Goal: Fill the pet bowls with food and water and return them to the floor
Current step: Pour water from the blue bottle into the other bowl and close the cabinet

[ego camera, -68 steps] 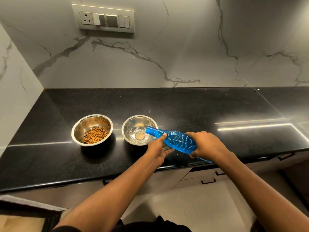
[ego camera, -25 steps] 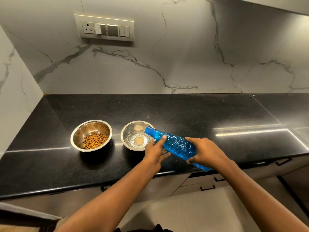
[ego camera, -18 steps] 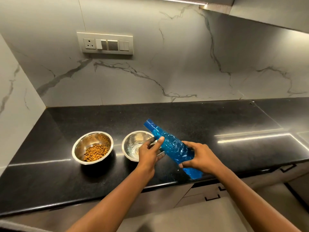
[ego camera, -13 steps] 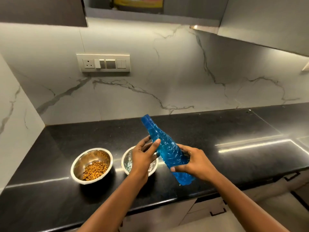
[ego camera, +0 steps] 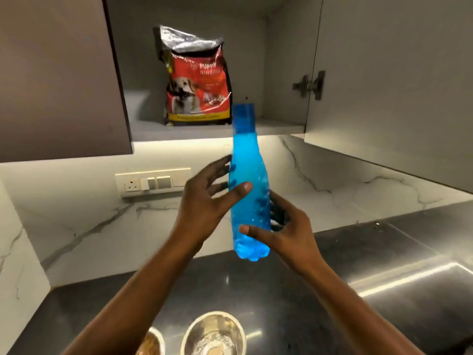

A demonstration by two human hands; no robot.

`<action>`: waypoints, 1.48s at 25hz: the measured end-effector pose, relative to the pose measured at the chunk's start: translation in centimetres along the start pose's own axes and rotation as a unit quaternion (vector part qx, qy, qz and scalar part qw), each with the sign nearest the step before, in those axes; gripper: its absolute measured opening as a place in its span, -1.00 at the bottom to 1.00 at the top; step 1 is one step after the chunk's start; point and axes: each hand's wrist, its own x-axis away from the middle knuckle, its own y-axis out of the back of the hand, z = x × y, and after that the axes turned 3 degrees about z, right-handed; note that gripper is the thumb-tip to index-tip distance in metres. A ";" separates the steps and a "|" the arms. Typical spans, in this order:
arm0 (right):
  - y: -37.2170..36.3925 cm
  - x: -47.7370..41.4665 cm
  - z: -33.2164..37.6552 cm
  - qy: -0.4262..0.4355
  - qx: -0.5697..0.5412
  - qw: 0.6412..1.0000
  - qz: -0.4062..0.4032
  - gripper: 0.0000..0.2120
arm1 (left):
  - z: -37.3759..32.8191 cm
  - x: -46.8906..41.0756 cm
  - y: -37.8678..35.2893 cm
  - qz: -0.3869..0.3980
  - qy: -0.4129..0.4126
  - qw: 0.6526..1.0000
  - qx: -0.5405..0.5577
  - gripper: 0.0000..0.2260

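Note:
A blue plastic water bottle (ego camera: 247, 160) stands upright in the air above the counter, its cap on. My left hand (ego camera: 204, 201) holds its middle with thumb in front and fingers behind. My right hand (ego camera: 284, 229) grips the lower part near the base. Down at the frame's bottom edge sits the steel water bowl (ego camera: 213, 334) with water in it. Left of it, mostly hidden by my left forearm, a sliver of the steel food bowl (ego camera: 153, 344) with brown kibble shows.
An open wall cabinet holds a red puppy food bag (ego camera: 197, 80) on its shelf (ego camera: 217, 129), just behind the bottle top. The cabinet door (ego camera: 389, 80) stands open at right. A switch panel (ego camera: 153, 181) is on the marble wall above the black counter (ego camera: 358, 265).
The bottle went from lying tilted over the water bowl to upright and raised. My view tipped upward, so the cabinet and food bag came into sight and the bowls dropped to the bottom edge.

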 end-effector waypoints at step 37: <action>6.9 -30.1 6.6 0.016 -0.031 0.998 -0.060 -0.41 | -4.6 -28.3 -5.1 -0.034 0.060 0.994 -0.087 -0.56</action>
